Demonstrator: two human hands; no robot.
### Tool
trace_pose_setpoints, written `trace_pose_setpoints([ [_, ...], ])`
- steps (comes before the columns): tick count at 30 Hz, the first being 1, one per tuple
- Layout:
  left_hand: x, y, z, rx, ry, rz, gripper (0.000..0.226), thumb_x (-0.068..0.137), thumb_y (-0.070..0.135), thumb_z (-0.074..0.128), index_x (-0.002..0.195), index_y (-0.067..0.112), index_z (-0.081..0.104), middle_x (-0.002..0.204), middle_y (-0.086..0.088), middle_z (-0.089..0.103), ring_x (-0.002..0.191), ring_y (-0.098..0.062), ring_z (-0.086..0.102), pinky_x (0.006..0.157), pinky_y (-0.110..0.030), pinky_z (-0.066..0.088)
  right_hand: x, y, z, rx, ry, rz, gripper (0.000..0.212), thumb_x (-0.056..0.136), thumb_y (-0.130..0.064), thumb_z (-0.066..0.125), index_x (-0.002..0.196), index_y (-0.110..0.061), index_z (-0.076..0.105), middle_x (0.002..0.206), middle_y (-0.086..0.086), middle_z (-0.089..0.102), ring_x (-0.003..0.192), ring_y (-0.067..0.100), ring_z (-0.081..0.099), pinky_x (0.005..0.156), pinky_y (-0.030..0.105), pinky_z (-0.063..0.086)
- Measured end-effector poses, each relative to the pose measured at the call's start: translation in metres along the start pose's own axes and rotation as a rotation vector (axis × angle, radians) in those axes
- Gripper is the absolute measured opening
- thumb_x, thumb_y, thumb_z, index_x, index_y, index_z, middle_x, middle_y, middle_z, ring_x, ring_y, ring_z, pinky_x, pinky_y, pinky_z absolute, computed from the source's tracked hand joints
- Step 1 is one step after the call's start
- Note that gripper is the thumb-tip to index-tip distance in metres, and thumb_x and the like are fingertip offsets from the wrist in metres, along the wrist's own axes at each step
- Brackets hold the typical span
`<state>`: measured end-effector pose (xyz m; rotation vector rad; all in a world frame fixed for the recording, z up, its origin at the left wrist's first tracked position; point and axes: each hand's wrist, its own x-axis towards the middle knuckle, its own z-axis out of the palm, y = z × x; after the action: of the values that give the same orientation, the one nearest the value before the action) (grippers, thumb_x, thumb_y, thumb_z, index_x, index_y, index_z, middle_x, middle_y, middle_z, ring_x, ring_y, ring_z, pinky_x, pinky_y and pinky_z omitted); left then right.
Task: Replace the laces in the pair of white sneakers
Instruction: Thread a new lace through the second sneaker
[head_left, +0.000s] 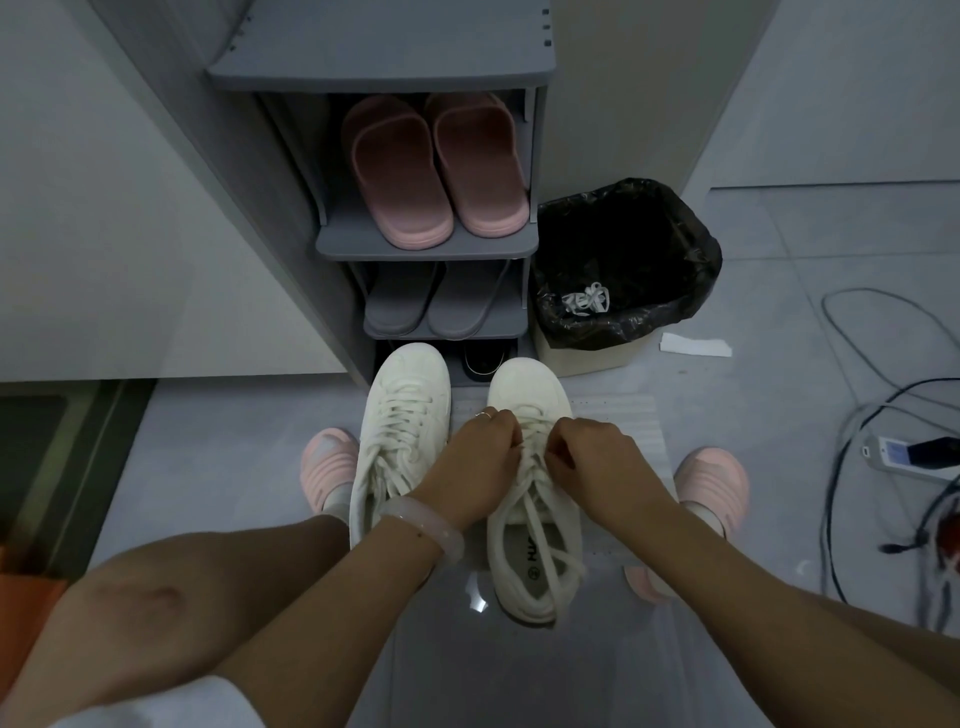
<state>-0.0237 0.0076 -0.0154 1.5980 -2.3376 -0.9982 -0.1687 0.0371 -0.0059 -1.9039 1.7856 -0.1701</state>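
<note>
Two white sneakers on the grey floor, toes toward the foot of the shoe rack (426, 244), side by side and just apart. Left sneaker (402, 415) fully laced, lace ends lying slack over its opening. Right sneaker (535, 499) laced up the middle, with loose lace ends (563, 564) trailing down across the insole and over the heel edge. Under the right sneaker, a white ribbed sheet (631, 418) spread flat on the floor.

Left hand (475, 457) over the right sneaker's tongue, fingers curled tight, pinching the lace (530, 470) near the upper eyelets; ring on one finger, pale bangle (431, 519) at the wrist. Right hand (597, 457) beside it, almost touching, fingers likewise curled in and pinching the same lace at the same crossing. Both hands narrow, each holding lace.

Pink shoes on the person's feet, left foot (327, 467) just beside the left sneaker's outer edge, right foot (711, 480) past the right edge of the sheet.

On the rack's upper shelf, a pair of pink slippers (436, 171); on the shelf below, a pair of grey slippers (431, 301). Just right of the rack, a bin with a black liner (628, 270), a tangle of white laces (587, 300) lying inside. Slip of white paper (696, 345) on the floor beside the bin. Near the right edge of the floor, dark cables (852, 374) looping round a white power strip (914, 454).
</note>
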Motion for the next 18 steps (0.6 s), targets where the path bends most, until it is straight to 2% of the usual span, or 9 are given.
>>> trace_pose_setpoints([
  [2, 0.0001, 0.0005, -0.0001, -0.005, -0.001, 0.0, 0.013, 0.093, 0.008, 0.041, 0.097, 0.002, 0.053, 0.102, -0.008, 0.049, 0.087, -0.013, 0.043, 0.072, -0.018, 0.03, 0.0018, -0.0003, -0.0019, 0.009, -0.039, -0.002, 0.019, 0.094, -0.021, 0.045, 0.095, -0.006, 0.057, 0.089, 0.005, 0.056, 0.075, 0.017, 0.05, 0.062, 0.024, 0.032],
  [5, -0.0014, 0.002, 0.001, 0.042, 0.0, 0.021, 0.013, 0.093, 0.006, 0.039, 0.098, 0.002, 0.05, 0.104, -0.011, 0.05, 0.091, -0.019, 0.047, 0.071, -0.02, 0.03, 0.004, -0.0011, -0.0026, 0.002, -0.08, -0.034, 0.014, 0.094, -0.018, 0.044, 0.089, -0.007, 0.051, 0.09, 0.007, 0.054, 0.078, 0.02, 0.051, 0.064, 0.028, 0.036],
  [8, -0.0029, 0.0038, 0.002, 0.107, 0.021, 0.054, 0.011, 0.093, 0.006, 0.039, 0.1, 0.002, 0.046, 0.1, -0.013, 0.054, 0.088, -0.023, 0.051, 0.067, -0.019, 0.027, 0.0046, -0.0034, -0.0009, -0.051, -0.091, -0.087, 0.013, 0.094, -0.016, 0.042, 0.083, -0.015, 0.036, 0.08, 0.0, 0.041, 0.072, 0.018, 0.044, 0.061, 0.027, 0.03],
  [11, -0.0026, 0.0054, 0.0007, 0.084, 0.059, 0.036, 0.005, 0.094, 0.01, 0.04, 0.098, 0.007, 0.041, 0.09, -0.007, 0.054, 0.077, -0.019, 0.051, 0.062, -0.019, 0.029, 0.0053, -0.0026, -0.0025, -0.056, -0.073, -0.092, 0.016, 0.094, -0.017, 0.042, 0.084, -0.016, 0.03, 0.068, -0.007, 0.031, 0.066, 0.018, 0.04, 0.05, 0.024, 0.024],
  [13, -0.0027, 0.0064, 0.0019, 0.074, 0.083, 0.03, 0.003, 0.095, 0.011, 0.04, 0.097, 0.01, 0.037, 0.084, -0.005, 0.052, 0.071, -0.018, 0.049, 0.06, -0.023, 0.031, 0.0042, -0.0013, -0.0035, -0.022, -0.037, -0.068, 0.014, 0.094, -0.015, 0.041, 0.085, -0.015, 0.03, 0.066, -0.006, 0.033, 0.063, 0.018, 0.039, 0.048, 0.021, 0.021],
  [15, -0.0032, 0.0062, 0.0022, 0.066, 0.091, 0.037, 0.006, 0.095, 0.01, 0.039, 0.093, 0.013, 0.034, 0.08, -0.003, 0.051, 0.068, -0.018, 0.048, 0.059, -0.024, 0.032, 0.0028, -0.0005, -0.0041, 0.01, -0.02, -0.077, 0.012, 0.095, -0.016, 0.04, 0.087, -0.014, 0.032, 0.068, -0.003, 0.04, 0.063, 0.018, 0.041, 0.05, 0.025, 0.024],
  [18, -0.0009, 0.0039, -0.0038, -0.009, 0.062, 0.014, 0.008, 0.096, 0.011, 0.038, 0.093, 0.009, 0.044, 0.082, -0.009, 0.058, 0.072, -0.022, 0.053, 0.062, -0.029, 0.038, 0.0028, 0.0022, -0.0093, 0.117, -0.047, -0.045, 0.011, 0.096, -0.016, 0.043, 0.09, -0.008, 0.045, 0.074, 0.005, 0.055, 0.066, 0.022, 0.052, 0.057, 0.031, 0.039],
])
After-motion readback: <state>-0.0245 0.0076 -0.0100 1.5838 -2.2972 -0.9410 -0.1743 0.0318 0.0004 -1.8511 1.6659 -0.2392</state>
